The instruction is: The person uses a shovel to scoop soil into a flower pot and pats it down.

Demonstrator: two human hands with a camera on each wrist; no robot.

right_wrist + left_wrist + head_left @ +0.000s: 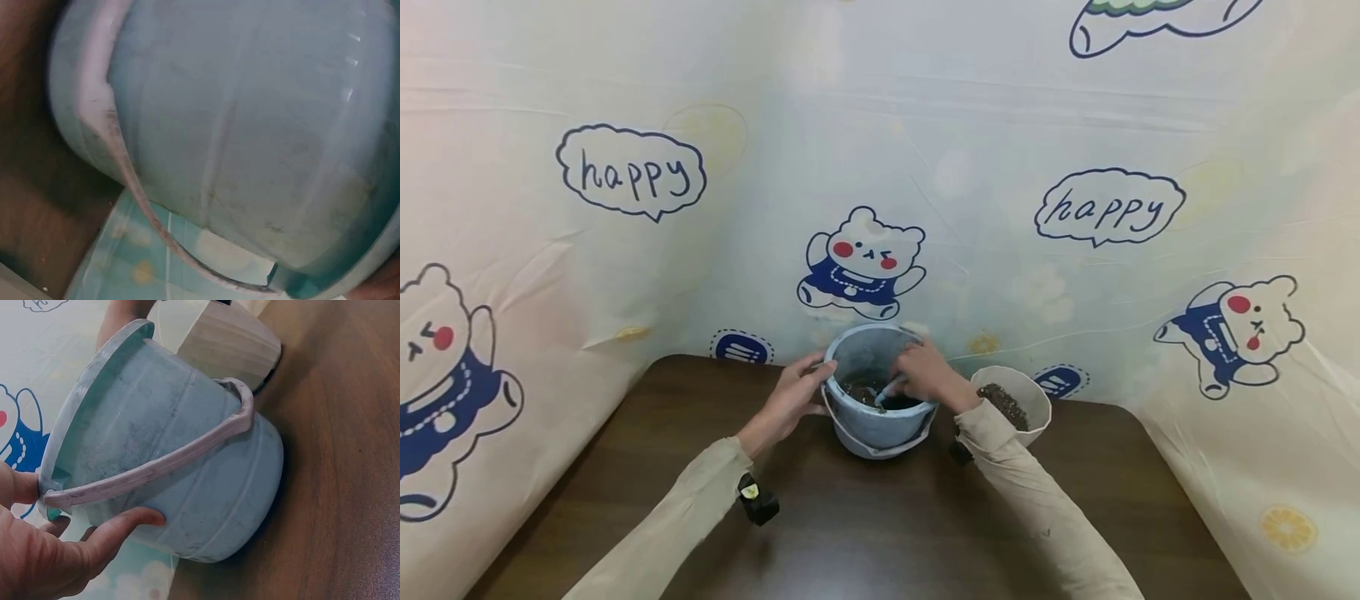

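Observation:
A light blue bucket [880, 429] stands on the table, its pale handle [169, 462] hanging down along the wall. Dark soil [859, 392] lies inside it. My left hand [790, 393] grips the bucket's rim at the left; in the left wrist view the thumb lies against the outer wall. Reaching in over the far right rim, my right hand [925, 371] holds a small blue trowel [891, 387] whose lower end is down at the soil. In the right wrist view the bucket wall [250, 125] fills most of the picture, and the trowel is hidden.
A white faceted pot [1036, 400] holding brown grainy soil [1002, 406] stands right of the bucket, partly behind my right forearm. The dark wooden table [850, 533] ends at a printed cloth backdrop [970, 167] close behind the bucket.

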